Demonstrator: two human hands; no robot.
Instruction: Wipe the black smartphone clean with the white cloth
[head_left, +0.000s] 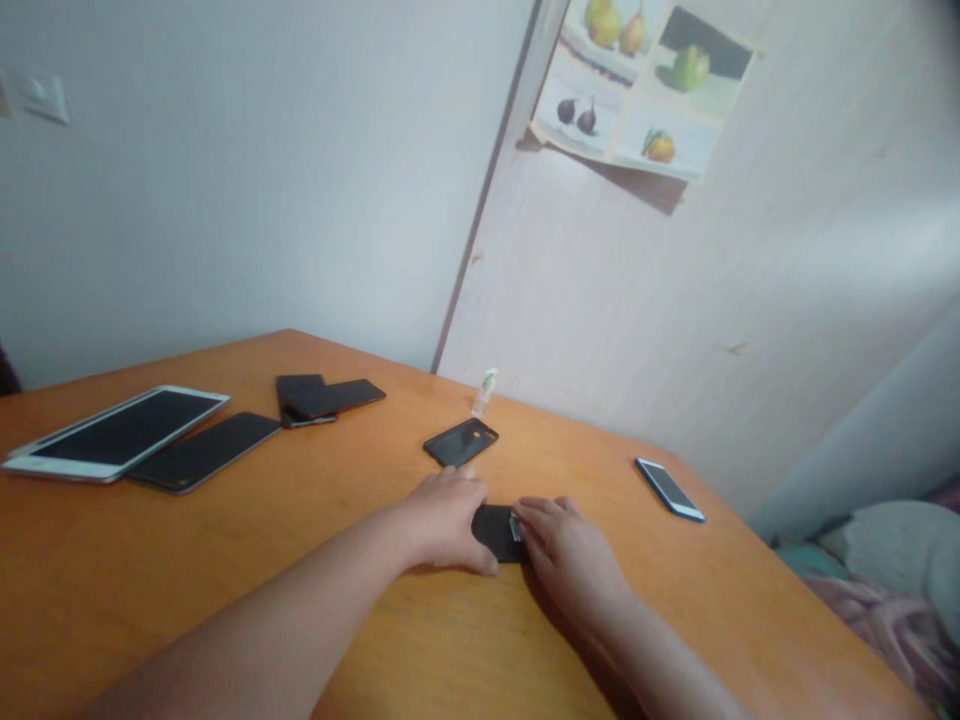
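Observation:
A black phone (495, 532) lies flat on the wooden table, straight in front of me. My left hand (450, 520) grips its left end, thumb on the near edge and fingers on the far one. Over its right end lies my right hand (562, 540), fingers bent and pressed together on the surface. A small whitish, dark-marked patch (516, 527) shows at those fingertips; I cannot tell whether it is a loose piece or part of the phone. The right end is hidden under that hand. Just beyond my left hand is a black phone case (461, 441).
A small clear bottle (486, 392) stands near the far edge. To the left lie a white tablet (120, 430), a dark phone (206, 452) and two overlapping black phones (322, 399). A white-fronted phone (670, 489) lies right, near the table edge (750, 525).

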